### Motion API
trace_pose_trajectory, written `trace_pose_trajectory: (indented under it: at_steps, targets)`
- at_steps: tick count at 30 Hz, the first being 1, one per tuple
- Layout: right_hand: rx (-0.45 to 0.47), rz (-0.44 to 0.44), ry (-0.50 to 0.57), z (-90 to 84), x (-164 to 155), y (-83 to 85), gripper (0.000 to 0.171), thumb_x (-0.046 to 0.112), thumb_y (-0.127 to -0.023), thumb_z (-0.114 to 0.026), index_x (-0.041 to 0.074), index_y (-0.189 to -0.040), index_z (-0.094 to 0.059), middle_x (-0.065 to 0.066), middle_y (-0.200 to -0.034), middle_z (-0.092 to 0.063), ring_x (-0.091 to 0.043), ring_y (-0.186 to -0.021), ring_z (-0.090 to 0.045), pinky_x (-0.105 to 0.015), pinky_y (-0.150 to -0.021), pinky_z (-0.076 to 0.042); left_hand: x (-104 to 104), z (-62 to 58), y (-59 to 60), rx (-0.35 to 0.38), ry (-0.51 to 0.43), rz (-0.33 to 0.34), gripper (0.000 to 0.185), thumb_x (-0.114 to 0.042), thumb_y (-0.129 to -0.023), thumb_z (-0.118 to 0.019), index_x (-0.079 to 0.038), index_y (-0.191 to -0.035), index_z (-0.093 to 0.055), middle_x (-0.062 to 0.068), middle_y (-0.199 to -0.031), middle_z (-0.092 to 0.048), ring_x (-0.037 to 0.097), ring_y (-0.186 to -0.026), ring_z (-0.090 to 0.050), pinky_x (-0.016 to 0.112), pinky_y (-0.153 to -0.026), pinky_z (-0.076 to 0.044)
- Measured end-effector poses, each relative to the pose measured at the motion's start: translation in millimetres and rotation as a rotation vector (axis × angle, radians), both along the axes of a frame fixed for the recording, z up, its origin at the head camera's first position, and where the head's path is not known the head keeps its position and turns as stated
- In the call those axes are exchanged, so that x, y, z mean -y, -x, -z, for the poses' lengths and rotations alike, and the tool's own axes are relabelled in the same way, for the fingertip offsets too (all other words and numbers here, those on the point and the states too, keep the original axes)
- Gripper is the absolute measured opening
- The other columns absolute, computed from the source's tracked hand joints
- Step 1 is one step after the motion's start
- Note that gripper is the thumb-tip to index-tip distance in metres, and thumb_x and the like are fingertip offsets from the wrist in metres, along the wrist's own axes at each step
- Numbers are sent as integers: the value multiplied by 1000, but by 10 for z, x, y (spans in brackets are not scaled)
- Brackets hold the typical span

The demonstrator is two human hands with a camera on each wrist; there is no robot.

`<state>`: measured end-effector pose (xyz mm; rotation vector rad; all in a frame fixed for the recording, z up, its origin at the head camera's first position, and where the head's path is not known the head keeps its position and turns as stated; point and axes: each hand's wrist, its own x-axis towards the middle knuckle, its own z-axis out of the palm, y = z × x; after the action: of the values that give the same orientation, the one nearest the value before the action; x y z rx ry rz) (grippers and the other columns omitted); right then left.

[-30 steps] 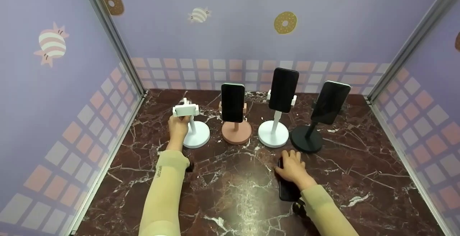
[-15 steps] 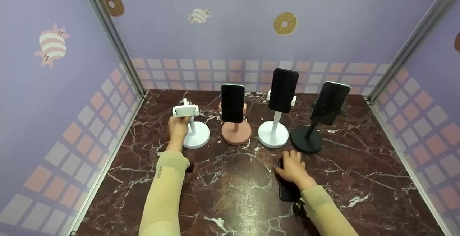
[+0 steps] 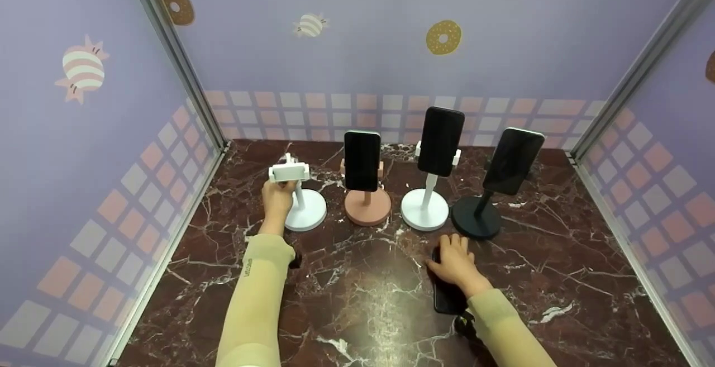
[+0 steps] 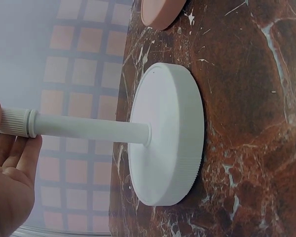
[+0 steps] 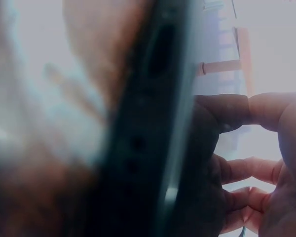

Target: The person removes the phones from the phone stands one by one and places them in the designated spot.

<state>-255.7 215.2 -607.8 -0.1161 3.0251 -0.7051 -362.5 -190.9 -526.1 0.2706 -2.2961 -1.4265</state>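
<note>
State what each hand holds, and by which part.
Left hand grips the empty white stand by its upper stem. Right hand grasps the black phone at its far end.

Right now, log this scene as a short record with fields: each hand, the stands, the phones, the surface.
left hand: grips the post of the empty white stand, just under its clamp
right hand: on a dark phone lying on the table, fingers curled round its edge
pink stand: holds a phone
second white stand: holds a phone
black stand: holds a phone, tilted
surface: dark red marble table
</note>
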Motion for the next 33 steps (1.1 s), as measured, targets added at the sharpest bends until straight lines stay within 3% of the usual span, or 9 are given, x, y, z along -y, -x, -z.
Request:
trace_pose_trajectory:
  at_steps: [22,27,33]
  targets:
    - [9,-1,-7,-35,-7,2,47,34,-89,-79,2,-113,-53,-25,-122,-49,-46,-122,-38,-65,-86,-42,-7,13,9,-27,-43,9,31,-13,-93,-73,10,-114,-71,31,-113,-73,44,-109,-69,55,-98,-54]
    - [12,-4,-7,-50,-12,2,45,35,-90,-78,4,-111,-53,-23,-119,-49,-45,-120,-39,-64,-85,-42,-6,39,11,-45,-32,0,29,-13,-92,-74,10,-110,-72,31,-109,-73,44,-103,-69,56,-95,-54]
    - [-2,-9,-5,-79,-2,-1,43,36,-91,-78,6,-108,-54,-20,-114,-51,-42,-117,-40,-60,-82,-42,-14,70,-26,-59,17,-30,31,-16,-92,-76,11,-109,-73,30,-112,-73,47,-112,-68,57,-100,-53]
